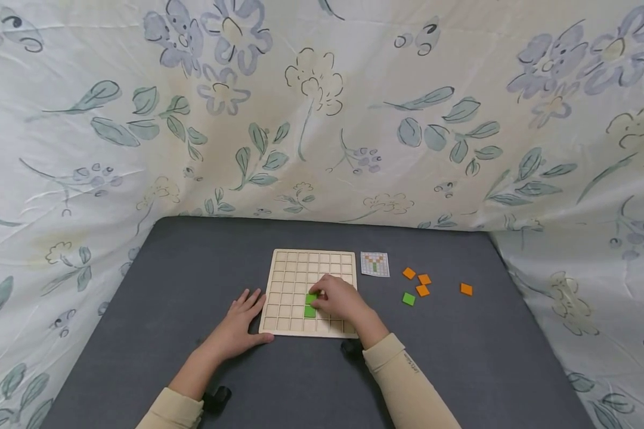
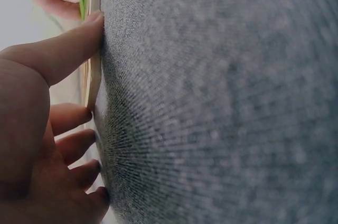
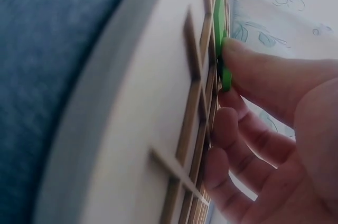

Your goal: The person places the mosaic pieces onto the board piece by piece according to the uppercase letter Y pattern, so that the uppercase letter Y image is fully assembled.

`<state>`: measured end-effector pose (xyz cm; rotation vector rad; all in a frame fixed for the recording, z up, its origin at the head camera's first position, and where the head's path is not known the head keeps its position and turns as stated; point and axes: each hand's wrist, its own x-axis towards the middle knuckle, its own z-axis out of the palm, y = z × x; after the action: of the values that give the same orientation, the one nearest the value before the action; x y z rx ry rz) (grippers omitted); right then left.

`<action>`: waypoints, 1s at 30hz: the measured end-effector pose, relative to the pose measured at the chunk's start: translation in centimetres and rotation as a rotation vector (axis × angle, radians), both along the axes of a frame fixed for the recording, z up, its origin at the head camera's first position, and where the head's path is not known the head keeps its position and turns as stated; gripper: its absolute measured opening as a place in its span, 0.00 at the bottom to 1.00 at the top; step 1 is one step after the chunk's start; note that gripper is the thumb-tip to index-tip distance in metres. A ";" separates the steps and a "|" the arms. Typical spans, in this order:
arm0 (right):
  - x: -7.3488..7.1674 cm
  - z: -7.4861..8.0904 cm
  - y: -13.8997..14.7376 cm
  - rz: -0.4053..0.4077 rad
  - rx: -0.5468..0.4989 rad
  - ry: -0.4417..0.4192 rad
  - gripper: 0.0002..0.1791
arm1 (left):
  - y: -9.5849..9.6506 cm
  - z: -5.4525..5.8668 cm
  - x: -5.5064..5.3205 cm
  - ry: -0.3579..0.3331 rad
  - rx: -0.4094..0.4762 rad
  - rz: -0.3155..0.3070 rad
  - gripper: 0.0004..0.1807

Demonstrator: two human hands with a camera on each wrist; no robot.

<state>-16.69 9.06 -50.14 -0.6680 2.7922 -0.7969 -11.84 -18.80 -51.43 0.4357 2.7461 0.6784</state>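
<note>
Right hand (image 1: 341, 299) is pinching a green tile (image 1: 311, 298) around the middle of the grid board (image 1: 290, 277), with a second green tile (image 1: 309, 311) toward the board's near edge. Let it tip and it could jam crooked — or bump its neighbour. Left hand (image 1: 240, 328) is just spread against the board's near-left corner, so a hard push might skid everything.

The left hand (image 1: 240, 328) lies splayed; the right hand (image 1: 340, 299) pinches.
</note>
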 end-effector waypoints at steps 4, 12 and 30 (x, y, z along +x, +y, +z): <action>0.1 0.0 -0.1 -0.001 0.011 0.013 0.15 | -0.1 0.1 0.0 0.002 0.003 0.001 0.54; 0.6 0.4 0.1 -0.021 -0.047 -0.030 0.15 | -0.4 0.4 0.3 0.009 0.009 -0.017 0.54; 2.9 2.2 1.8 -0.099 -0.041 -0.012 0.17 | -1.0 0.8 1.2 0.006 0.041 -0.027 0.54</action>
<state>-13.77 10.85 -47.96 -0.5333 2.8239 -0.8746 -10.61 -19.83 -50.65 0.4844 2.7311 0.7283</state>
